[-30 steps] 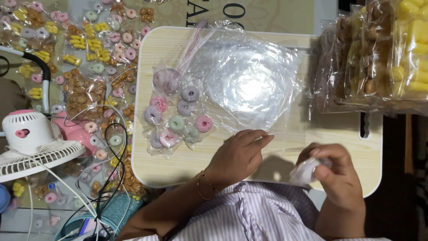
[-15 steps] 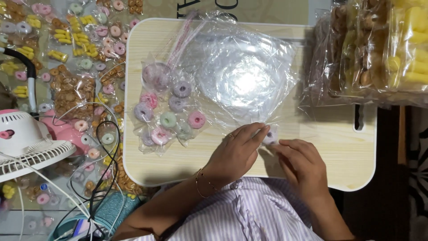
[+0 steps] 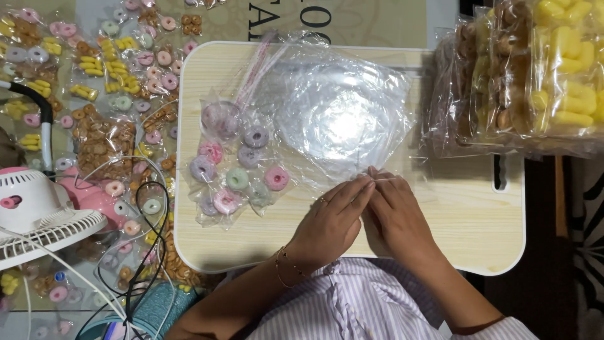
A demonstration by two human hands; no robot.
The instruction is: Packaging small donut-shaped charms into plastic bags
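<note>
2 hands meet at the near edge of the pile of clear plastic bags (image 3: pixel 343 119) on your pale wooden lap table (image 3: pixel 465 208). Your left hand (image 3: pixel 330 220) lies flat with its fingers stretched forward and close together, tips pressing the bag edge down. Your right hand (image 3: pixel 393 217) is right beside it, touching, fingertips bent onto the same thin edge; whether they have pinched a single layer you cannot tell from here, and nothing else shows in either hand.

Judging by this, you are separating 1 bag from the stack. Keep the left fingertips as the anchor and let only the right ones rub and lift, so just the top film comes away. Draw it towards you, low and slow, since the sheets look slippery and cling together.

Mind the small packets of pastel ring sweets (image 3: pixel 236 167) lying just left of the stack; a wide sweep could drag them. The big bags of yellow and brown snacks (image 3: pixel 535 75) sit well apart on the right
</note>
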